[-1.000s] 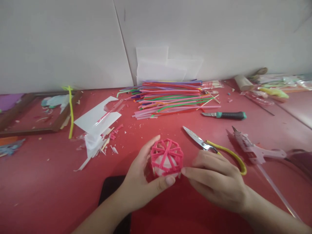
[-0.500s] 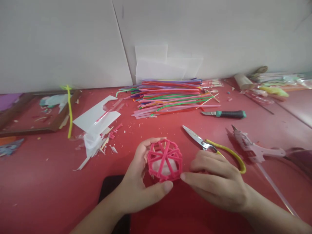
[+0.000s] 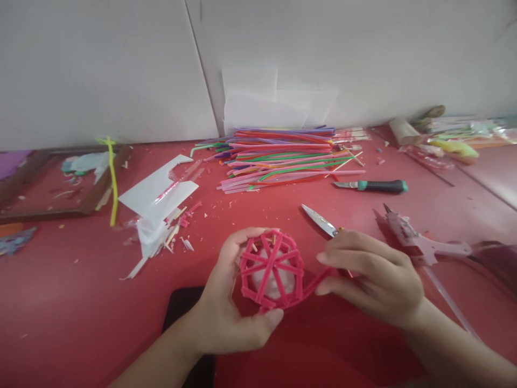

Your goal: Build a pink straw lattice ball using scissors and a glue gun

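My left hand (image 3: 234, 296) is closed around a small round cage of pink pipe cleaners (image 3: 271, 268), its fingers behind and thumb at the lower front. Strips cross like spokes over its face, and something whitish shows inside. From the cage's lower right a loose pink pipe cleaner (image 3: 313, 284) runs to my right hand (image 3: 369, 275), which pinches it between thumb and fingers. Behind the right hand lie scissors (image 3: 319, 218), blades pointing up and left; their handles are mostly covered by the hand.
A utility knife (image 3: 375, 186) and a glue gun (image 3: 420, 240) lie to the right. Colourful pipe cleaners (image 3: 283, 156) are heaped at the back. Paper scraps (image 3: 161, 194), a brown frame (image 3: 48, 215) and a yellow pipe cleaner (image 3: 113, 183) lie left. A dark flat object (image 3: 177, 310) sits beneath my left forearm.
My right hand has moved right and slightly up, drawing the pink strip away from the cage and covering the scissor handles. The cage has tilted slightly in my left hand.
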Action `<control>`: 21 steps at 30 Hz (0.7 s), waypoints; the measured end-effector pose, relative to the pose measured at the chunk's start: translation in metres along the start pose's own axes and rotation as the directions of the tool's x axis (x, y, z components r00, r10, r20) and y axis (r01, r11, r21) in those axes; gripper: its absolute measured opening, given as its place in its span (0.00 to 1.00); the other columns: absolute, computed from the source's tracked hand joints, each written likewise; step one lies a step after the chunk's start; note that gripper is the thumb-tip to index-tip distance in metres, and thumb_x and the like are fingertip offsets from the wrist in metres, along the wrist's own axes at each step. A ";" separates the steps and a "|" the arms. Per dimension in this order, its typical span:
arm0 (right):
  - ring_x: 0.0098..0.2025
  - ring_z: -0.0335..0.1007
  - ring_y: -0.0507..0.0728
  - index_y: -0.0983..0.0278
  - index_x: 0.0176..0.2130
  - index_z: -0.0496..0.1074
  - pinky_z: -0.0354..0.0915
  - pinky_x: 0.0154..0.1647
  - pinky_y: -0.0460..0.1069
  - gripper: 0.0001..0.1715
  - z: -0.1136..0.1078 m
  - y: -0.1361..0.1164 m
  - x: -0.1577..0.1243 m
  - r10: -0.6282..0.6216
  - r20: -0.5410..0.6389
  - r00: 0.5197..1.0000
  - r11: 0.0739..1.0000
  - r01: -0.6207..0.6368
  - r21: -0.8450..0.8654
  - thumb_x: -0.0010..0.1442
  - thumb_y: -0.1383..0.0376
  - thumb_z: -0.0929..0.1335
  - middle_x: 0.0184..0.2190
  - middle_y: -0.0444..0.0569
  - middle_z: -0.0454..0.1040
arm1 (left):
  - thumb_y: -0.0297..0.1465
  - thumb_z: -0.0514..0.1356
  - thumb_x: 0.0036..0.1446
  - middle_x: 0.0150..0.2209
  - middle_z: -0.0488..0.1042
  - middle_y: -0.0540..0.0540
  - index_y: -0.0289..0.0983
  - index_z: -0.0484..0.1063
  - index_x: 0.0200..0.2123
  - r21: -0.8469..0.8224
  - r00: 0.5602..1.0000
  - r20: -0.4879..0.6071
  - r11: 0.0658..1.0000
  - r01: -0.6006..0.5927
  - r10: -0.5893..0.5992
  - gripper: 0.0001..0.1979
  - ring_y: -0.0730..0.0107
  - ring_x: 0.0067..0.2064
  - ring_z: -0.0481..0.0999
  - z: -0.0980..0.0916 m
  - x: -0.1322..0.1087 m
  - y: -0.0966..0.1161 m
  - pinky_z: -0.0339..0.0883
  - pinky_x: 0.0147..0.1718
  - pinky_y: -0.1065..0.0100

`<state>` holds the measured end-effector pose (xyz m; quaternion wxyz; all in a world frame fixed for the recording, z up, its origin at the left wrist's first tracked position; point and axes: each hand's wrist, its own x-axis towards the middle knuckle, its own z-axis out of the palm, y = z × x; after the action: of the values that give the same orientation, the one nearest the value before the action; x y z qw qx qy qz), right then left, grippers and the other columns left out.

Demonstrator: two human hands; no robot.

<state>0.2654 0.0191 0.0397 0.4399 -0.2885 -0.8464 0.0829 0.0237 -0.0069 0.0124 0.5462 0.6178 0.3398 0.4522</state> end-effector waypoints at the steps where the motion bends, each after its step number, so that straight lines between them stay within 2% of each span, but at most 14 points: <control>1: 0.31 0.76 0.52 0.64 0.42 0.74 0.74 0.33 0.45 0.12 -0.001 0.001 0.000 0.025 -0.005 1.000 1.000 -0.025 0.012 0.62 0.59 0.72 0.29 0.47 0.77 | 0.29 0.68 0.50 0.63 0.63 0.45 0.50 0.56 0.62 0.007 1.000 0.000 1.000 0.013 -0.013 0.39 0.57 0.59 0.70 -0.001 -0.001 0.000 0.69 0.57 0.64; 4: 0.29 0.75 0.51 0.64 0.39 0.75 0.74 0.32 0.45 0.12 -0.004 0.006 0.000 0.080 0.040 0.996 0.996 -0.081 0.036 0.61 0.58 0.73 0.28 0.46 0.77 | 0.27 0.67 0.50 0.63 0.62 0.45 0.51 0.54 0.63 0.027 0.999 0.018 0.999 0.039 -0.040 0.40 0.58 0.59 0.70 -0.002 -0.003 0.000 0.69 0.56 0.64; 8: 0.31 0.75 0.50 0.63 0.36 0.75 0.73 0.34 0.45 0.08 -0.011 0.012 0.001 0.065 0.107 0.992 0.996 -0.072 0.061 0.63 0.60 0.72 0.29 0.46 0.75 | 0.26 0.67 0.49 0.63 0.62 0.44 0.49 0.54 0.63 0.046 0.998 0.069 0.999 -0.002 -0.002 0.42 0.59 0.58 0.71 -0.001 -0.002 0.000 0.68 0.57 0.64; 14: 0.32 0.74 0.50 0.63 0.39 0.76 0.73 0.36 0.46 0.04 -0.012 0.013 0.001 0.050 0.113 0.992 0.993 -0.061 0.103 0.64 0.64 0.71 0.32 0.47 0.75 | 0.26 0.68 0.48 0.65 0.60 0.43 0.49 0.52 0.64 0.028 0.988 0.150 0.999 -0.030 0.025 0.44 0.55 0.61 0.69 -0.002 -0.001 0.002 0.67 0.59 0.62; 18: 0.32 0.74 0.50 0.64 0.39 0.76 0.72 0.35 0.46 0.06 -0.009 0.013 0.001 0.065 0.113 0.991 0.987 -0.080 0.138 0.63 0.63 0.72 0.31 0.47 0.75 | 0.28 0.69 0.49 0.65 0.61 0.43 0.50 0.52 0.65 -0.038 0.974 0.226 0.999 0.003 0.005 0.44 0.52 0.63 0.69 -0.003 -0.001 0.002 0.70 0.57 0.61; 21: 0.32 0.74 0.51 0.63 0.37 0.77 0.72 0.34 0.46 0.07 -0.007 0.012 0.000 0.080 0.119 0.990 0.985 -0.097 0.142 0.63 0.61 0.72 0.30 0.46 0.76 | 0.28 0.70 0.49 0.62 0.64 0.43 0.50 0.53 0.65 -0.082 0.969 0.246 0.997 0.013 0.007 0.43 0.54 0.60 0.71 -0.001 0.000 0.003 0.71 0.55 0.62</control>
<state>0.2758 0.0287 0.0393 0.4072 -0.2873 -0.8479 0.1811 0.0222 -0.0066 0.0155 0.6099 0.6456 0.2513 0.3848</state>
